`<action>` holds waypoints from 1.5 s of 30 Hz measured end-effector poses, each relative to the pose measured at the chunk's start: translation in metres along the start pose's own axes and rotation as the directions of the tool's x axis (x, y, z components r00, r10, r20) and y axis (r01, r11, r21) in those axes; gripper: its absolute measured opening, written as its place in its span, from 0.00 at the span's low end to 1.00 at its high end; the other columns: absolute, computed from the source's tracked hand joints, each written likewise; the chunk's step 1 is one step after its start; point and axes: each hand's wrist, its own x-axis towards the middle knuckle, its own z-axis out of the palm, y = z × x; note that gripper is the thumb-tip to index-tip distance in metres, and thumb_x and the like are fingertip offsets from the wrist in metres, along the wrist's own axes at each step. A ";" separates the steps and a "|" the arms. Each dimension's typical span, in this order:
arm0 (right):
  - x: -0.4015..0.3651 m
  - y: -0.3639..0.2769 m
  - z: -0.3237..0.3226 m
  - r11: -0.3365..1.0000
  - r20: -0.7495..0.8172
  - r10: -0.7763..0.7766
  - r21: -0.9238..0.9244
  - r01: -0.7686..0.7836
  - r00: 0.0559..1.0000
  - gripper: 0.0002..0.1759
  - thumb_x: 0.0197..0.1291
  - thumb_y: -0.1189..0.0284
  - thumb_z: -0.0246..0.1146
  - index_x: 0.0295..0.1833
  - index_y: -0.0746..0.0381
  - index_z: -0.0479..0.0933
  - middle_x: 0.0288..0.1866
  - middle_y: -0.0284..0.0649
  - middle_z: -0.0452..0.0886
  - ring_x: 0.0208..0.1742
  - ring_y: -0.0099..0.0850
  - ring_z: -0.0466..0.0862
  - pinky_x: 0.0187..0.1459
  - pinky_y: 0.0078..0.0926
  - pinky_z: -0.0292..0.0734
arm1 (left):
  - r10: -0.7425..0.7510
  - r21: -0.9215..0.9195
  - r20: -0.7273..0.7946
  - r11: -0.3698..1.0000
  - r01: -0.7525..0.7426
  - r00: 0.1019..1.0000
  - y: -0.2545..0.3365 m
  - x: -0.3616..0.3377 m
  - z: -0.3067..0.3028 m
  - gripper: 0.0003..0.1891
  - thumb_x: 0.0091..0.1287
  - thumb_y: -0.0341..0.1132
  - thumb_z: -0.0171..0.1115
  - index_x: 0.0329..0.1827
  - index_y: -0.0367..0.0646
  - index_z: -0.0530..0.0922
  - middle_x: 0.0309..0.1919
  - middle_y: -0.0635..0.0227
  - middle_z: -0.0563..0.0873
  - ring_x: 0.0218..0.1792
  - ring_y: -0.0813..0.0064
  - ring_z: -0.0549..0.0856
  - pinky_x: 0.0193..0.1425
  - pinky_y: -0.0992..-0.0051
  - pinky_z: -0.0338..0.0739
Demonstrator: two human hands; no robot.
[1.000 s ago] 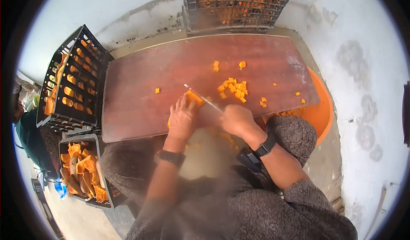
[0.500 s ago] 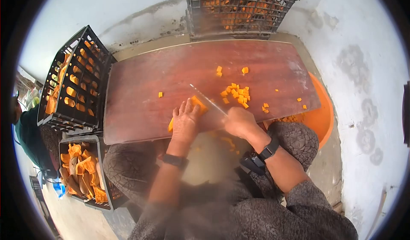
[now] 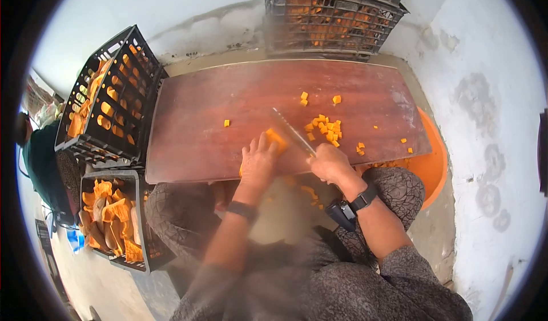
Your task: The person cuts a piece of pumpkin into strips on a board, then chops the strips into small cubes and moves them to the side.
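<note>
My left hand (image 3: 258, 161) lies over a piece of orange pumpkin (image 3: 277, 140) on the reddish-brown board (image 3: 188, 110), fingers holding it down. Part of the piece is hidden under the palm; its far end sticks out past the fingertips. My right hand (image 3: 331, 164) is closed round the handle of a knife (image 3: 293, 131). The blade points away and to the left, just right of the pumpkin's far end. Beyond the blade lies a cluster of small pumpkin cubes (image 3: 326, 128), with several more scattered to the right and one single cube (image 3: 226, 123) to the left.
An orange tub (image 3: 436, 161) sits under the board's right end, pumpkin cubes inside. Black crates with pumpkin pieces stand at the left (image 3: 117, 101), lower left (image 3: 141, 218) and against the back wall (image 3: 337, 27). A person in dark green (image 3: 43, 161) is at the far left.
The whole view has shifted slightly, so the board appears farther right. The knife has turned a little and shows more of its blade face. My left hand stays on the pumpkin piece.
</note>
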 end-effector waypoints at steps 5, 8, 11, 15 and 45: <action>0.001 -0.001 -0.009 0.989 0.113 0.077 0.116 -0.090 0.991 0.17 0.68 0.65 0.60 0.41 0.73 0.79 0.24 0.44 0.82 0.21 0.32 0.83 0.25 0.32 0.80 | -0.006 0.022 -0.065 1.000 0.008 0.998 -0.004 0.000 0.012 0.20 0.59 0.30 0.66 0.56 0.49 0.77 0.66 0.53 0.74 0.65 0.49 0.74 0.62 0.52 0.70; 0.008 0.008 -0.010 0.962 0.127 0.083 0.250 -0.113 0.988 0.16 0.68 0.68 0.61 0.46 0.73 0.77 0.23 0.42 0.81 0.19 0.28 0.80 0.21 0.29 0.77 | -0.021 -0.008 -0.025 1.000 0.020 0.999 -0.001 -0.003 0.008 0.20 0.60 0.30 0.66 0.56 0.50 0.76 0.66 0.53 0.73 0.66 0.48 0.73 0.64 0.51 0.70; 0.014 0.019 -0.009 0.885 0.118 0.114 0.440 -0.155 0.986 0.15 0.67 0.70 0.61 0.47 0.74 0.76 0.23 0.41 0.80 0.18 0.26 0.78 0.18 0.28 0.74 | -0.042 -0.064 -0.010 0.997 0.042 0.999 -0.001 0.002 0.005 0.21 0.59 0.30 0.67 0.56 0.50 0.76 0.66 0.53 0.73 0.66 0.48 0.72 0.65 0.50 0.69; 0.010 0.027 -0.015 0.811 0.058 0.137 0.567 -0.146 0.989 0.14 0.67 0.70 0.61 0.45 0.74 0.76 0.23 0.43 0.80 0.18 0.27 0.78 0.17 0.29 0.74 | -0.045 -0.111 -0.044 0.993 0.039 0.998 0.000 0.000 0.004 0.20 0.59 0.29 0.67 0.55 0.50 0.77 0.65 0.54 0.73 0.66 0.48 0.72 0.64 0.50 0.70; -0.009 0.005 -0.002 0.999 -0.112 0.020 -0.040 -0.024 0.994 0.18 0.63 0.61 0.63 0.43 0.67 0.84 0.42 0.56 0.86 0.50 0.53 0.85 0.52 0.45 0.78 | 0.096 -0.055 -0.077 0.993 -0.100 0.992 0.018 0.004 0.002 0.15 0.60 0.33 0.63 0.52 0.48 0.81 0.59 0.52 0.77 0.57 0.51 0.77 0.59 0.54 0.72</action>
